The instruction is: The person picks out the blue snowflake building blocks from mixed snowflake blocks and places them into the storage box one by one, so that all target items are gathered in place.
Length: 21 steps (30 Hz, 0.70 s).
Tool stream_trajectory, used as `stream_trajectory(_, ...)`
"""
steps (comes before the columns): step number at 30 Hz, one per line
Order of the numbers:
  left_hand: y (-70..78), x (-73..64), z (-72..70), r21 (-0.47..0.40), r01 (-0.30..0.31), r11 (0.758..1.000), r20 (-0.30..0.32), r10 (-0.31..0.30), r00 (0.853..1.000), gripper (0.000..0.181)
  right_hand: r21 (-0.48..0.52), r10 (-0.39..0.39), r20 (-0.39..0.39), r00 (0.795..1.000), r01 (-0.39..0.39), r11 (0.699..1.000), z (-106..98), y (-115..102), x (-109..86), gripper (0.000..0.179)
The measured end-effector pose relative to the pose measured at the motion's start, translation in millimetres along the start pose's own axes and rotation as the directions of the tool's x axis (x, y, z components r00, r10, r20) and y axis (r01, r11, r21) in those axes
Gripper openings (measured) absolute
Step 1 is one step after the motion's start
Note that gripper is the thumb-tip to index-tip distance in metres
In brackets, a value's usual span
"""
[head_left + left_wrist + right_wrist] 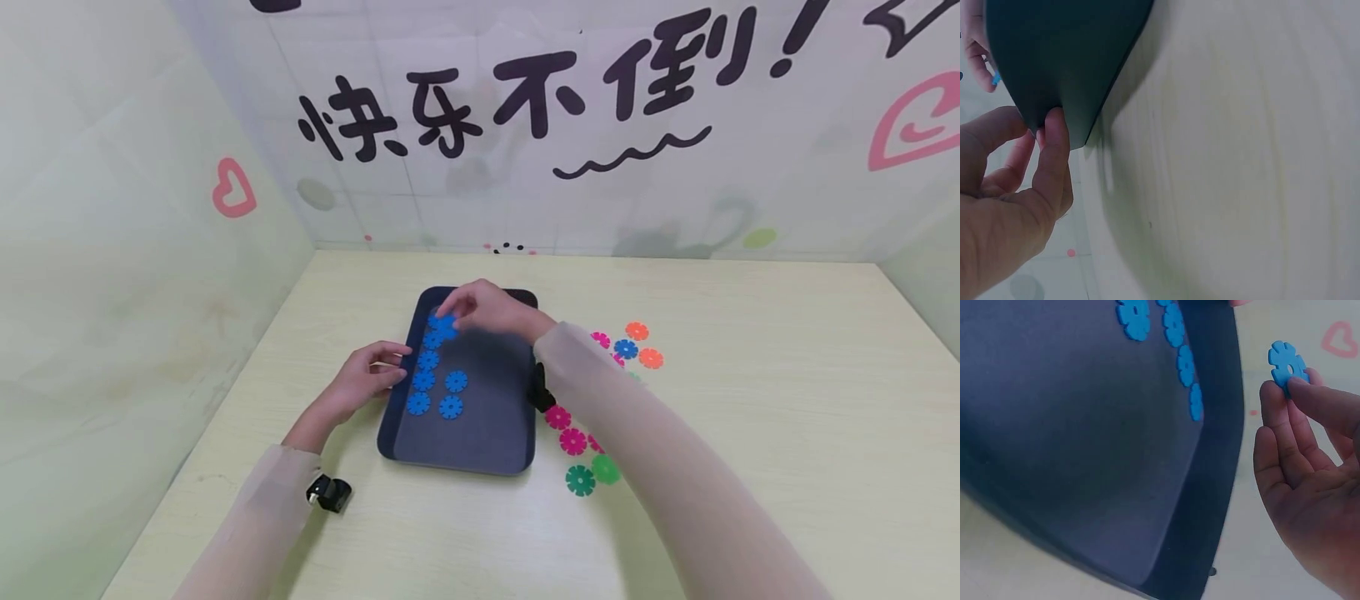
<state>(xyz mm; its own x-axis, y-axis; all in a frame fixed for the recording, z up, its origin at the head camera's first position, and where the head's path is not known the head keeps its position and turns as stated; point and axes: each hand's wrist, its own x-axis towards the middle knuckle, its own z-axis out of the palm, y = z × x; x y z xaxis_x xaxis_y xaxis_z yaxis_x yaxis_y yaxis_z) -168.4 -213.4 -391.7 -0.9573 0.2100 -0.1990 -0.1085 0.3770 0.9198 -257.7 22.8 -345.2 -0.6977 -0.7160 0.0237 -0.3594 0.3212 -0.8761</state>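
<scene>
A dark blue-grey tray lies on the table, holding several flat blue notched discs. They form a row along its left side, with two more beside the near end. My right hand is over the tray's far left corner. Between thumb and fingers it pinches a blue notched disc with a hole in its middle, held up off the tray floor. At the tray's left rim, my left hand holds the edge; in the left wrist view its thumb and fingers meet at the rim.
Right of the tray lie loose notched discs: pink, orange, green and one blue. My right sleeve hides part of that group. A printed wall sheet stands behind the table.
</scene>
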Motion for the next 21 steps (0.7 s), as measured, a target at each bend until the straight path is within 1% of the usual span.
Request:
stream_trajectory(6,0.1,-0.3,-0.9,-0.003,-0.003,1.000,0.001,0.003,1.000,0.036,-0.025,0.106,0.040,0.994,-0.105,0.994,7,8,6.2,0.023)
stream_trajectory(9,-0.2,0.4,-0.1,-0.005,-0.003,1.000,0.002,0.003,1.000,0.036,-0.039,0.155,0.054,0.986,-0.153,0.987,9,11,7.4,0.024)
stream_trajectory(14,-0.6,0.4,0.2,-0.001,0.008,1.000,-0.005,-0.008,1.000,0.035,-0.018,0.236,0.074,0.969,-0.235,0.972,13,15,9.0,0.024)
stream_trajectory(18,-0.5,0.3,0.1,-0.002,0.011,1.000,-0.007,-0.011,1.000,0.036,-0.009,0.272,0.078,0.959,-0.272,0.962,15,17,8.6,0.023)
stream_trajectory(21,-0.5,0.6,0.1,-0.002,0.006,1.000,-0.006,-0.006,1.000,0.036,-0.036,0.295,0.085,0.952,-0.293,0.956,16,18,7.9,0.023)
